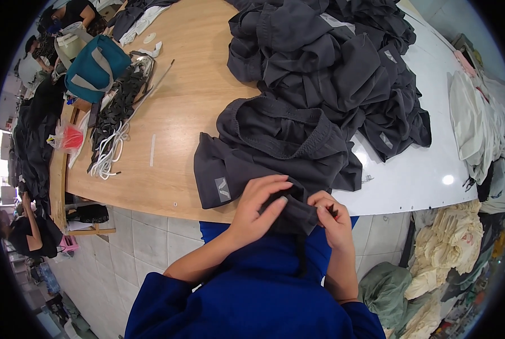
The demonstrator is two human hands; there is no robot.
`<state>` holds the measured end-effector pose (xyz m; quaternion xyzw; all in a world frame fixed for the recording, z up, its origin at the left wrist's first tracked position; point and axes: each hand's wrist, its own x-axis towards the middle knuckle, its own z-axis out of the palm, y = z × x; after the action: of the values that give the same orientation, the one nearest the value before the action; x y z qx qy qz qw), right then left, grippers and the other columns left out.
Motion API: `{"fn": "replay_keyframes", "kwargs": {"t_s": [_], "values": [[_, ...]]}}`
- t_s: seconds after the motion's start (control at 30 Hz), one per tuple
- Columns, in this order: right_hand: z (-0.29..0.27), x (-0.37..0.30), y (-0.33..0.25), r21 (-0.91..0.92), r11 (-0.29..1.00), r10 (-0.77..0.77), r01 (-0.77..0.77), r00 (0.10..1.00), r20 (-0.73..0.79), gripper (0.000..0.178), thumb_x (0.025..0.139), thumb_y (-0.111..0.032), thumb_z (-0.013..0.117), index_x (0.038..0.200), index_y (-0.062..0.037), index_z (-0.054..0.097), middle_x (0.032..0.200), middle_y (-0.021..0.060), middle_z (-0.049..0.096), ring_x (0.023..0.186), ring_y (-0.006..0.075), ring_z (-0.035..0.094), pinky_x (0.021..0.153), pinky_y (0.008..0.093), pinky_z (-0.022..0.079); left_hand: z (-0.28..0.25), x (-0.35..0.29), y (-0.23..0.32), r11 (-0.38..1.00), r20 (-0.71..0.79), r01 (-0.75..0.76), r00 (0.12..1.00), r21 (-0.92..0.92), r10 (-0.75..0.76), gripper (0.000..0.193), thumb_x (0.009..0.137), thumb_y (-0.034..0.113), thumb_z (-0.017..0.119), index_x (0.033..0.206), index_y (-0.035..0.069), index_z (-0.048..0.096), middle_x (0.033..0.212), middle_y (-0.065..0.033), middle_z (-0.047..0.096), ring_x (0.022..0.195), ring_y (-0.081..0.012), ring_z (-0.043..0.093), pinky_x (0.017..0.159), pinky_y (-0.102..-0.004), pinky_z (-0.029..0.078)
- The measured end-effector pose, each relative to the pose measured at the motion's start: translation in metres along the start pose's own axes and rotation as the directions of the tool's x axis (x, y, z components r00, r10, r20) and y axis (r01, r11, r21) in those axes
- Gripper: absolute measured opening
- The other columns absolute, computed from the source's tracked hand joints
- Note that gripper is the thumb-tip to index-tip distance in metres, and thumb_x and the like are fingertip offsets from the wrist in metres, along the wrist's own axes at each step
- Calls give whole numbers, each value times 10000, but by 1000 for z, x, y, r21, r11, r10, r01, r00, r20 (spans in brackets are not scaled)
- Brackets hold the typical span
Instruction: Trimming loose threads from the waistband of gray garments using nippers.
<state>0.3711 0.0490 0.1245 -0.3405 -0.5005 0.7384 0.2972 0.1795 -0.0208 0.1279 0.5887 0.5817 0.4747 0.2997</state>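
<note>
Right at the near edge of the surface point(167, 186), your dark grey garment point(280, 161) is lying with its gathered waistband point(318, 138) gaping toward the far side and a bit of it spilling over the edge toward you. Guessing you're keeping it that close so both hands can be working on the same bit of cloth without you leaning. One side is sitting flat on the left, with a light patch point(222, 190) showing.

Your left hand point(253, 208) is coming over the top, its fingers point(270, 182) partly spread and the thumb apart, dark cloth showing in the gap. Looks like it's steadying the fabric, but I honestly can't tell how firmly it's gripping. Your right hand point(337, 224) is pinching the cloth's edge, thumb and fingertips closed up tight, with something black poking out past them; probably that's keeping the loose corner taut. A narrow dark strip point(301, 254) is hanging just below, in front of your blue top point(252, 305).

Further out, a heap of similar dark garments point(331, 68) is sprawling beyond yours, and white cords point(111, 152) are lying off to the left, near a teal bag point(94, 65).
</note>
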Motion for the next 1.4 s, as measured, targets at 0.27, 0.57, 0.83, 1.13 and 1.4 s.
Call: {"fn": "replay_keyframes", "kwargs": {"t_s": [0.27, 0.57, 0.83, 1.13, 1.4], "values": [[-2, 4, -5, -592, 804, -165, 62, 979, -122, 104, 790, -36, 656, 892, -20, 671, 864, 56, 630, 658, 91, 546, 578, 205, 407, -27, -22, -42, 915, -155, 265, 934, -303, -321, 157, 929, 73, 491, 1036, 5, 585, 934, -59, 600, 833, -87, 540, 729, -204, 412], [39, 14, 18, -822, 455, -214, 343, 938, 273, 219, 687, -131, 738, 894, -114, 671, 911, 11, 624, 814, 209, 608, 685, 284, 504, -15, -57, -41, 771, -208, 346, 830, -535, -517, 142, 951, 138, 477, 976, 26, 561, 811, -5, 566, 707, -59, 492, 657, -186, 403], [31, 23, 39, -543, 840, -62, 22, 997, -55, 71, 832, -68, 639, 897, -45, 620, 681, -9, 555, 614, 46, 504, 578, 190, 395, 3, -59, -33, 553, 504, 705, 707, -444, -496, 266, 974, 215, 430, 1177, 76, 532, 857, -3, 601, 706, -47, 517, 604, -176, 399], [8, 10, 2, 311, 946, 9, 92, 951, -308, 60, 906, -55, 545, 960, -32, 554, 846, -28, 525, 741, 33, 473, 670, 164, 376, 31, -11, -8, 308, 320, 496, 819, -812, -477, 472, 946, 142, 501, 1369, 65, 307, 1167, -84, 546, 956, -110, 570, 760, -220, 463], [3, 8, -1, 443, 848, -93, 292, 904, -417, 67, 935, -124, 519, 947, -59, 528, 727, -30, 479, 580, 42, 418, 535, 190, 331, 12, -21, -11, 978, 311, 209, 929, -1, -199, 412, 941, 267, 497, 1227, -29, 466, 1243, -162, 509, 1149, -293, 502, 936, -342, 405]]}}
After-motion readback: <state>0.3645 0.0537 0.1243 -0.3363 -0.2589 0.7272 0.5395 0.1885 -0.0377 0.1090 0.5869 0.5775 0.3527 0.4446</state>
